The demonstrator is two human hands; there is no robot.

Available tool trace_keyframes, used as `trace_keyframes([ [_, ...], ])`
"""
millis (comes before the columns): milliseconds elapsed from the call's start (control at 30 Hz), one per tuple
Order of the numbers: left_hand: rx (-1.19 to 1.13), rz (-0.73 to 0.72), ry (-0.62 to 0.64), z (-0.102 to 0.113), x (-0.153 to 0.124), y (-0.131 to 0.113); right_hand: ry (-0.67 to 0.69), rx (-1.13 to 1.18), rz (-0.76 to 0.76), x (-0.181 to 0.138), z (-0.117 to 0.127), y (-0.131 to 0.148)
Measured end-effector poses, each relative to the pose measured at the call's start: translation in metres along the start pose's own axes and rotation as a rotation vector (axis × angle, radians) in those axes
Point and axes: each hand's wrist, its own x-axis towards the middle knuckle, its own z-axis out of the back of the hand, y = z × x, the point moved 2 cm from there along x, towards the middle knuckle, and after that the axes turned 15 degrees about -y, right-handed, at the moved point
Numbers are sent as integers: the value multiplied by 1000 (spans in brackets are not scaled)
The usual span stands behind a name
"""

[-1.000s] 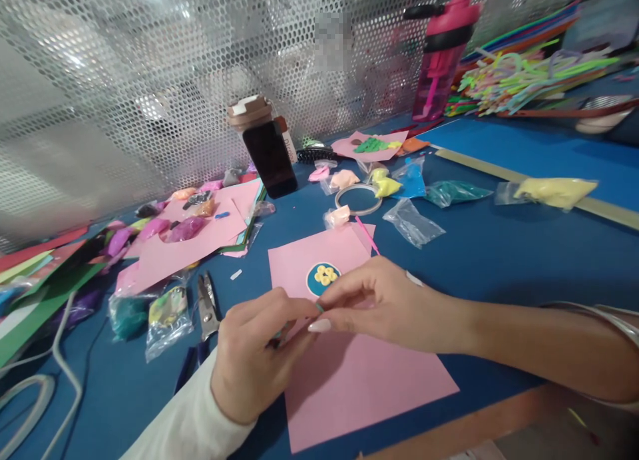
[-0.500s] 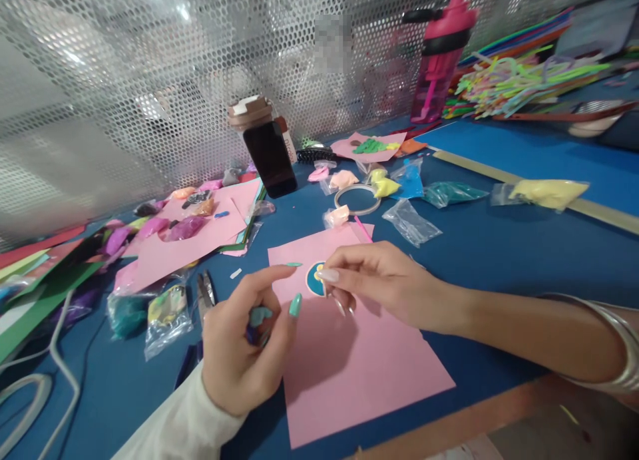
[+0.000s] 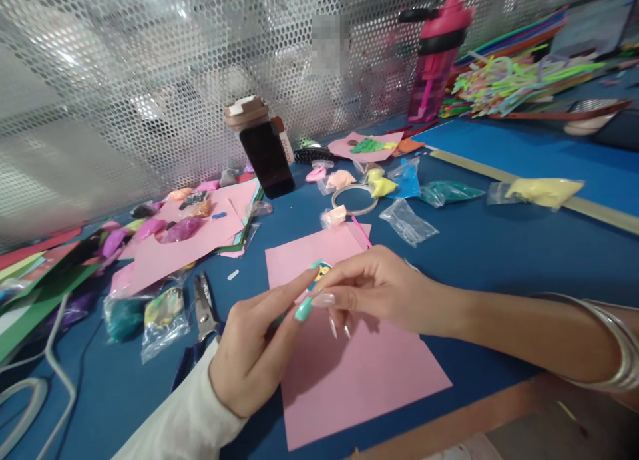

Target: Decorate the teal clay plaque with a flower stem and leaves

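Note:
My left hand and my right hand meet fingertip to fingertip over a pink sheet of paper. My right thumb and index finger are pinched together; whatever lies between them is hidden. The left thumb and index finger, with green nails, close in at the same spot, and I cannot make out what is in them. A small round blue piece with yellow spots on the paper shows just behind the fingertips, partly covered by them.
Scissors lie left of my left hand. Behind the paper are a tape roll, bags of yellow clay and teal clay. A brown-lidded cup with a phone against it and a pink bottle stand near the perforated metal screen.
My left hand has moved right and its thumb and index finger have come together at my right fingertips. The round blue piece is now more covered, and the scissors show more.

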Motion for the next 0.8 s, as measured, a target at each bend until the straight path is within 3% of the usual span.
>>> trace_keyframes([
  [133,-171,199,8,-1,0,5,52,57,-35,2,1,-4],
  [200,-221,217,14,-1,2,5,118,128,-53,3,1,-8],
  [333,-284,39,47,-1,2,-4,274,189,-121,4,-3,-13],
  [500,-185,-94,-11,0,-3,-15,308,205,-182,2,-5,-13],
  [800,439,-533,-302,3,-6,-21,127,62,-98,4,-1,-7],
])
